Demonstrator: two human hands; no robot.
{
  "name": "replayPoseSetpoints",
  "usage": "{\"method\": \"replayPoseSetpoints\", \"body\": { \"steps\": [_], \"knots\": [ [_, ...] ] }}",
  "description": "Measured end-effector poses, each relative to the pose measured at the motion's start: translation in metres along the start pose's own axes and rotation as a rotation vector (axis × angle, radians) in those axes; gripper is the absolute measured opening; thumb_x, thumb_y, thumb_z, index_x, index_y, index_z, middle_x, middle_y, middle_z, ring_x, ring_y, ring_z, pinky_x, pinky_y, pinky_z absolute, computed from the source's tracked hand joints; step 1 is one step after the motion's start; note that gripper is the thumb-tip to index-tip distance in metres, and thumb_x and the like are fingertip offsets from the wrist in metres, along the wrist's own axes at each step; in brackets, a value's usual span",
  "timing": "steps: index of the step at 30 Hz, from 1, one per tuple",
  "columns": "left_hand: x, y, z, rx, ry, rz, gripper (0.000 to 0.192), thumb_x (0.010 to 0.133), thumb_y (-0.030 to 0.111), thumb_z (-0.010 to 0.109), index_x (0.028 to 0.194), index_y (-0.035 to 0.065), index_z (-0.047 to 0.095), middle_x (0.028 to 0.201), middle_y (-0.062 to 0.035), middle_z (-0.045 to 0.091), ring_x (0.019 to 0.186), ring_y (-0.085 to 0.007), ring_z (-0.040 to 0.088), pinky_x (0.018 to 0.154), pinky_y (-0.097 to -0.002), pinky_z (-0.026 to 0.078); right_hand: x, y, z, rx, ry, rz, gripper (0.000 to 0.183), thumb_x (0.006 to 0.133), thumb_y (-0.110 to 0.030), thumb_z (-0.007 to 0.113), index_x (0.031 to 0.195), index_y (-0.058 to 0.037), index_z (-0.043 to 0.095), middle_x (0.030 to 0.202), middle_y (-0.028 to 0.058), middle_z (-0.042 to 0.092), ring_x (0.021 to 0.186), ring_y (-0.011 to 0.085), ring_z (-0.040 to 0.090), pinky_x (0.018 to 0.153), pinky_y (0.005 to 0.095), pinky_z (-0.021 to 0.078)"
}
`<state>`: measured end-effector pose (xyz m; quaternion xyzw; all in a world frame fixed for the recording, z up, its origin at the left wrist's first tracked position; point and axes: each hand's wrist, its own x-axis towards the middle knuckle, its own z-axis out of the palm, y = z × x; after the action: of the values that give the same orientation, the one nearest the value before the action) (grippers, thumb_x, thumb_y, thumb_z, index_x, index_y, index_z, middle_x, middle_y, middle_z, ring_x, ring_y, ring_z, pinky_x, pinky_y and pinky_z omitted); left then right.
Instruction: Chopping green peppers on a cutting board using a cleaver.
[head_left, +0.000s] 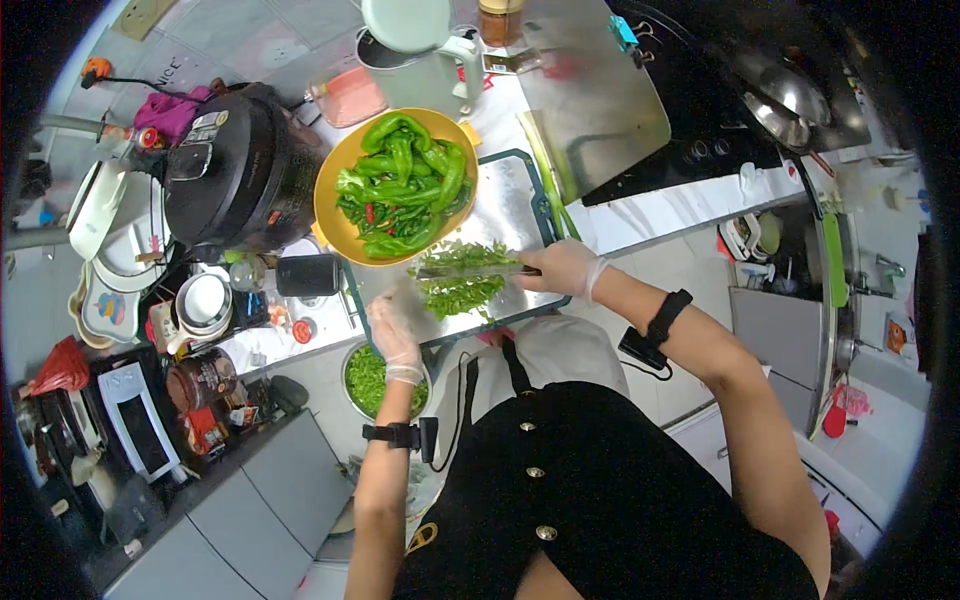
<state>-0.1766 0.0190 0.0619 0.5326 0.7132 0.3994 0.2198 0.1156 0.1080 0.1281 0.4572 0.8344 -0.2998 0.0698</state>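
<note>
My right hand (566, 270), in a clear plastic glove, grips the handle of a kitchen knife (472, 271). Its blade lies across a pile of chopped leafy greens (461, 298) on a metal cutting board (510, 196) with a dark green rim. At the board's left edge is my left hand (394, 334), gloved too. Its fingers are blurred, and whether they hold anything is unclear. A yellow colander (321, 187) overlaps the board's far left part, filled with long green peppers (420, 196) and a few small red chillies. Below my left hand, a bowl of chopped greens (375, 382) stands lower than the counter.
Spring onions (546, 169) lie beyond the board, near a large metal sheet (600, 120) and a black stove (697, 146). A pale green kettle (409, 75) stands at the back. Left of the colander are a black electric cooker (240, 172) and a small pot (202, 304).
</note>
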Motion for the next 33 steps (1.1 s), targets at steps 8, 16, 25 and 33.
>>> {"method": "replayPoseSetpoints", "body": {
  "steps": [8, 16, 25, 33],
  "knots": [
    [-0.016, -0.047, -0.004, -0.445, -0.128, -0.467, 0.035, 0.099, 0.023, 0.036, 0.111, -0.0023, 0.056, 0.113, -0.0136, 0.06, 0.102, -0.0238, 0.056, 0.092, -0.0395, 0.043, 0.002, -0.017, 0.052, 0.177, -0.065, -0.145, 0.038, 0.084, -0.047, 0.049, 0.089, -0.014, 0.067, 0.082, 0.0154, 0.067, 0.075, 0.034, 0.064, 0.068, 0.045, 0.0493],
    [0.007, -0.114, 0.004, -0.372, -0.465, -0.304, 0.037, 0.095, 0.031, 0.04, 0.105, -0.0017, 0.053, 0.095, -0.007, 0.057, 0.086, -0.0187, 0.053, 0.084, -0.034, 0.045, 0.008, -0.027, 0.061, 0.183, -0.141, -0.104, 0.053, 0.083, -0.05, 0.046, 0.09, -0.0029, 0.069, 0.084, 0.019, 0.066, 0.079, 0.0358, 0.062, 0.075, 0.0469, 0.0492],
    [0.017, -0.144, 0.023, -0.453, -0.231, -0.438, 0.025, 0.092, 0.028, 0.043, 0.089, 0.0049, 0.053, 0.085, -0.0021, 0.05, 0.078, -0.0141, 0.046, 0.075, -0.0308, 0.041, 0.026, -0.021, 0.058, 0.186, -0.135, 0.001, 0.05, 0.083, -0.051, 0.045, 0.092, -0.0074, 0.069, 0.086, 0.0165, 0.066, 0.082, 0.0348, 0.063, 0.074, 0.0468, 0.0492],
    [0.019, -0.082, 0.019, -0.299, -0.417, -0.196, 0.02, 0.078, -0.012, 0.047, 0.084, 0.0076, 0.048, 0.076, 0.0028, 0.048, 0.063, -0.0077, 0.046, 0.057, -0.0198, 0.039, 0.006, -0.03, 0.036, 0.174, -0.161, -0.014, 0.055, 0.088, -0.052, 0.043, 0.095, -0.003, 0.068, 0.092, 0.0202, 0.065, 0.083, 0.0367, 0.062, 0.075, 0.0493, 0.0486]
  ]
}}
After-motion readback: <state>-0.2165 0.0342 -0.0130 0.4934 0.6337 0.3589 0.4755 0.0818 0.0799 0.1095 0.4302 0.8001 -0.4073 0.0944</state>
